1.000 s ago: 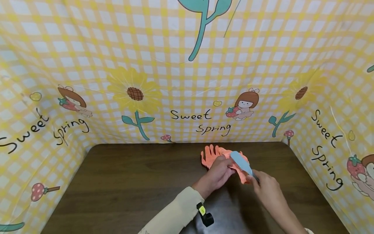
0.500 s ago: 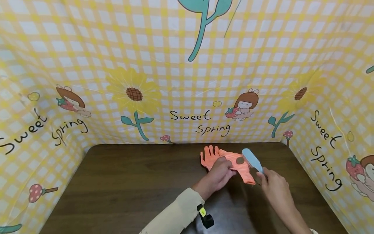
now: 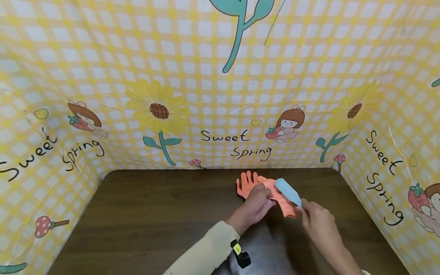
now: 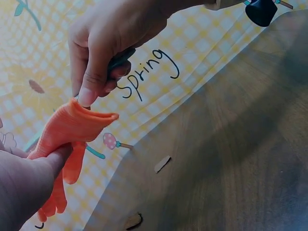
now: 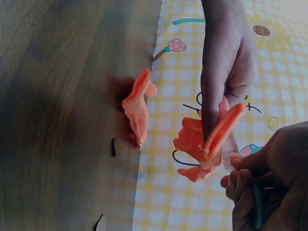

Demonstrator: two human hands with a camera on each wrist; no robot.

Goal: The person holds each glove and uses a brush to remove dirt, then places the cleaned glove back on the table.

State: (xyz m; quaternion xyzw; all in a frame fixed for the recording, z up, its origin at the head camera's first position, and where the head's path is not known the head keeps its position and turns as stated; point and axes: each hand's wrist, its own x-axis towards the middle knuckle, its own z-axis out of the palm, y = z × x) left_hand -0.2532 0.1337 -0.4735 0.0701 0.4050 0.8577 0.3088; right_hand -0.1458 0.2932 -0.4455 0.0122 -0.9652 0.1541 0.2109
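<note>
Brushing of an orange glove [image 3: 284, 206], judged to be under way and unfinished; places are given relative to this glove. The glove is held up above the brown surface [image 3: 151, 217], in front of the checked backdrop [image 3: 220, 103], with its cuff toward the person. The left hand [image 3: 257, 204], at the left side of the glove in the head view, has its fingers clamped on the cloth. The right hand [image 3: 319, 219], to the right of the glove, has its fingers curled round the handle of a blue brush [image 3: 288, 193], whose head lies over the glove. The bristles are hidden in the head view; the right wrist view shows their pale edge beside the cuff, seemingly against the cloth. Done, as far as can be judged: glove and brush are both in hand and brought together. Left: completion of the brushing and release of both articles. How much of the cloth has been treated cannot be told, since the brush head and left hand cover part of it. A second orange glove [image 5: 138, 115] lies on the surface, apart from the held glove; whether it has been brushed or awaits brushing is not shown.
</note>
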